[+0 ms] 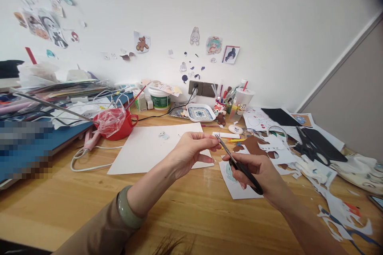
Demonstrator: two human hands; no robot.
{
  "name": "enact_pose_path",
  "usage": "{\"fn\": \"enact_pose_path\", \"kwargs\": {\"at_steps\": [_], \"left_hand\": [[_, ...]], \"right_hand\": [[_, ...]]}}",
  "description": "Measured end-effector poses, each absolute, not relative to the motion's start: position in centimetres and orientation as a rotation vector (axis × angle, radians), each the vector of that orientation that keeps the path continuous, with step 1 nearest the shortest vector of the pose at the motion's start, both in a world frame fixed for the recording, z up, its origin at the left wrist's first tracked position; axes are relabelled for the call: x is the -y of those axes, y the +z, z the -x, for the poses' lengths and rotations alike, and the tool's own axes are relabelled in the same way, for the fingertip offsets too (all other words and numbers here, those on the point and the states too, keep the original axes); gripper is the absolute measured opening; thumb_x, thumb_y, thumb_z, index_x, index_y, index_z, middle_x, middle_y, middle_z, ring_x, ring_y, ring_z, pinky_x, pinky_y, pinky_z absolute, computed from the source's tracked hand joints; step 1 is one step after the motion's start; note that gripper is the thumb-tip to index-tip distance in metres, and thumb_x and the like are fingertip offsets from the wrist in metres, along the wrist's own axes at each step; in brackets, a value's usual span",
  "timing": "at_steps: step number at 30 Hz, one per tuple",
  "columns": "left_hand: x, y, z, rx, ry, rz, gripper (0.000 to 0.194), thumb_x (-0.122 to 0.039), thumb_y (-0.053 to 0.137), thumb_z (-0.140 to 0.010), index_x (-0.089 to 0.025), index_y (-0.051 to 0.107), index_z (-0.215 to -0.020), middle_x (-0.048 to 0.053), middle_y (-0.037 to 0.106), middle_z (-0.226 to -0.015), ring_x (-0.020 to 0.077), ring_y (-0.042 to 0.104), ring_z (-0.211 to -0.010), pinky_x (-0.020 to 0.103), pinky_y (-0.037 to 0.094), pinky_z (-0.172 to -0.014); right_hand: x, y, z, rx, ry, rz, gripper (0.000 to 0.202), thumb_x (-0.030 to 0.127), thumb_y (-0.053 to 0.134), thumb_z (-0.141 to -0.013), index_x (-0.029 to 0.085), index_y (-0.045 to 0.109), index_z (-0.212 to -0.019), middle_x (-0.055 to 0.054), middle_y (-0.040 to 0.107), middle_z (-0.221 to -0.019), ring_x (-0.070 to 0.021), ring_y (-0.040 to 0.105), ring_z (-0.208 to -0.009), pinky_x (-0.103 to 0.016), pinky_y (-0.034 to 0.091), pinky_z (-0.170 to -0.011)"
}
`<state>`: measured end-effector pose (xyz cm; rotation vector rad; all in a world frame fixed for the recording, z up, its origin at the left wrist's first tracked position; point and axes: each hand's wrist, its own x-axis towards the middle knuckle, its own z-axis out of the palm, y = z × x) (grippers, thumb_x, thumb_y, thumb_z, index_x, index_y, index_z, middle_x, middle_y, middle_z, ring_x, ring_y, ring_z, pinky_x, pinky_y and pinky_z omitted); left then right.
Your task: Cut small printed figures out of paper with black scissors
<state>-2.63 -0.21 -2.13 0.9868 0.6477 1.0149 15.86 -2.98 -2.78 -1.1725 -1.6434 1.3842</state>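
My right hand (254,173) is closed round the black handles of a pair of scissors (243,169), whose blades point up and left. At the blade tips is my left hand (194,149), thumb and forefinger pinched together. Whatever lies in that pinch is too small to make out. Beneath the scissors lies a white sheet with a teal drawing (231,191), partly covered by my right hand. Behind my left hand a large white paper (143,151) is spread on the table, bearing small cut-out pieces (163,135).
A red mug (119,127) with plastic film stands left, near a pink corded tool (89,141). A square patterned dish (200,112) and a lidded cup (241,103) stand at the back. Paper scraps (338,203) and larger black scissors (311,147) lie right.
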Motion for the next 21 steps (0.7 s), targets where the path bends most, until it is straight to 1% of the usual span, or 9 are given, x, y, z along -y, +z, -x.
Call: {"fn": "enact_pose_path", "kwargs": {"at_steps": [4, 8, 15, 21], "left_hand": [[0.27, -2.04, 2.58, -0.646, 1.016, -0.994, 0.015, -0.023, 0.067, -0.062, -0.012, 0.063, -0.07, 0.003, 0.058, -0.068, 0.009, 0.053, -0.063, 0.017, 0.047, -0.047], [0.32, -1.94, 2.6, -0.641, 1.013, -0.991, 0.014, -0.024, 0.067, -0.062, -0.012, 0.063, -0.069, 0.002, 0.058, -0.067, 0.0092, 0.053, -0.063, 0.017, 0.047, -0.047], [0.35, -1.96, 2.67, -0.642, 1.016, -0.998, 0.014, -0.024, 0.067, -0.062, -0.012, 0.063, -0.068, 0.003, 0.058, -0.067, 0.0104, 0.054, -0.066, 0.017, 0.047, -0.047], [0.32, -1.87, 2.8, -0.645, 1.018, -0.983, 0.015, -0.024, 0.067, -0.062, -0.012, 0.062, -0.068, 0.004, 0.059, -0.068, 0.0105, 0.054, -0.065, 0.017, 0.047, -0.047]], "right_hand": [[2.94, -2.89, -15.86, 1.646, 1.377, 1.165, 0.033, 0.029, 0.068, -0.065, 0.016, 0.063, -0.095, 0.004, 0.043, -0.056, -0.0061, 0.035, -0.045, -0.019, 0.034, -0.04], [2.97, -2.93, -15.87, 1.666, 1.364, 1.165, 0.034, 0.028, 0.067, -0.065, 0.016, 0.063, -0.097, 0.005, 0.042, -0.054, -0.0056, 0.034, -0.043, -0.019, 0.033, -0.039], [3.1, -2.64, -15.89, 1.692, 1.35, 1.165, 0.037, 0.031, 0.068, -0.065, 0.016, 0.063, -0.098, 0.004, 0.043, -0.055, -0.006, 0.034, -0.044, -0.02, 0.034, -0.04], [3.02, -2.71, -15.99, 1.703, 1.328, 1.194, 0.039, 0.034, 0.067, -0.065, 0.017, 0.063, -0.099, 0.003, 0.043, -0.056, -0.0068, 0.036, -0.044, -0.02, 0.036, -0.039]]}}
